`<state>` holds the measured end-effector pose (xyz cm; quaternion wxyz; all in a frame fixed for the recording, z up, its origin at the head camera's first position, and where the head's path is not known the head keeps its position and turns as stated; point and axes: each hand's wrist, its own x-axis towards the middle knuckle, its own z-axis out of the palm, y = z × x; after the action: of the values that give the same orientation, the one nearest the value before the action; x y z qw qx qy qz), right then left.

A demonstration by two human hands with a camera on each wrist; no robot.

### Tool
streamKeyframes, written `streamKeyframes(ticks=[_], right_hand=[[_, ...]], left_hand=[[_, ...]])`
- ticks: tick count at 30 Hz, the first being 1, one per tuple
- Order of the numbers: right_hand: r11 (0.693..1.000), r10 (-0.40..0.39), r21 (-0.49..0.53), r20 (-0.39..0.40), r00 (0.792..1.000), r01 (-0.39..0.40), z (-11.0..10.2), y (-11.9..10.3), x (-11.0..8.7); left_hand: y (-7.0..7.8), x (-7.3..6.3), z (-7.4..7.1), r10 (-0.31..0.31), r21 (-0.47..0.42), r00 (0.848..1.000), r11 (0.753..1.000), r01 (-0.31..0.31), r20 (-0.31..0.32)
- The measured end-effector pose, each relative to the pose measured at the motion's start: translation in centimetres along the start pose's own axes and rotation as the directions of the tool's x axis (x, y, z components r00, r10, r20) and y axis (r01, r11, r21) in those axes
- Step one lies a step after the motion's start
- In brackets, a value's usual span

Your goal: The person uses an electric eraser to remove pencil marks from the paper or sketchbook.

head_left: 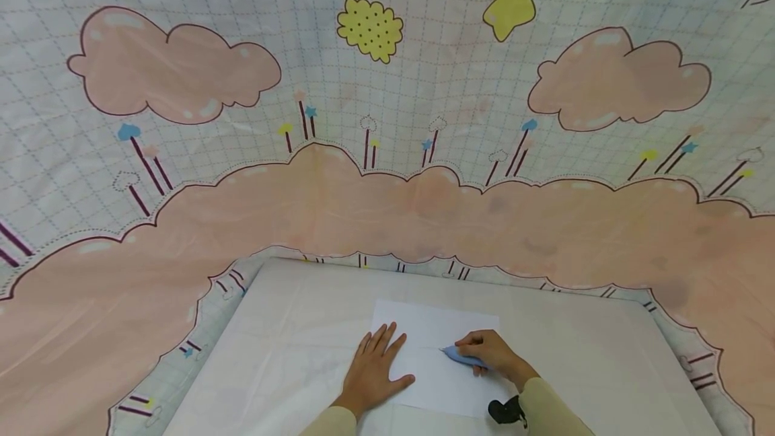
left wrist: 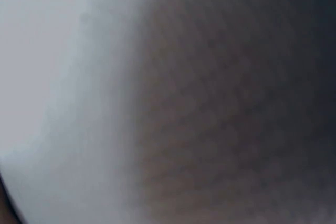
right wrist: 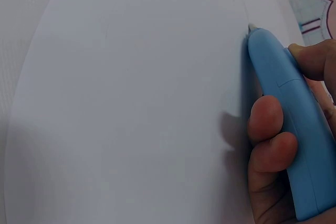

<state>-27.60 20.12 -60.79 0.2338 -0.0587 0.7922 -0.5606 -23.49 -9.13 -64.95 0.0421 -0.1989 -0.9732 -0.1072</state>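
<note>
A white sheet of paper (head_left: 436, 318) lies on the table in the head view. My left hand (head_left: 375, 369) rests on its left side, palm down with fingers spread. My right hand (head_left: 493, 355) grips a light blue utility knife (head_left: 463, 357) over the right half of the sheet. In the right wrist view the knife (right wrist: 294, 98) has a short metal tip at the paper's surface, beside a thin line in the paper. Fingers (right wrist: 265, 119) curl round its body, and another digit presses its upper side. The left wrist view is a dark, close blur.
The white table (head_left: 290, 328) stretches out on both sides of the paper. Beside my right wrist is a small black object (head_left: 505, 412). Behind and around the table hangs a cloth printed with pink clouds (head_left: 181, 66) and stars.
</note>
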Motion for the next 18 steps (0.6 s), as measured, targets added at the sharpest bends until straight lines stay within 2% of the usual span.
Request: streamKeyframes(ticks=[18], right_hand=[[1.000,-0.009,-0.003,0.000,1.000,0.009,-0.48,-0.02,-0.28]], left_hand=[[0.08,-0.14,-0.33,-0.004,-0.019,1.000,1.000,0.004,0.008]])
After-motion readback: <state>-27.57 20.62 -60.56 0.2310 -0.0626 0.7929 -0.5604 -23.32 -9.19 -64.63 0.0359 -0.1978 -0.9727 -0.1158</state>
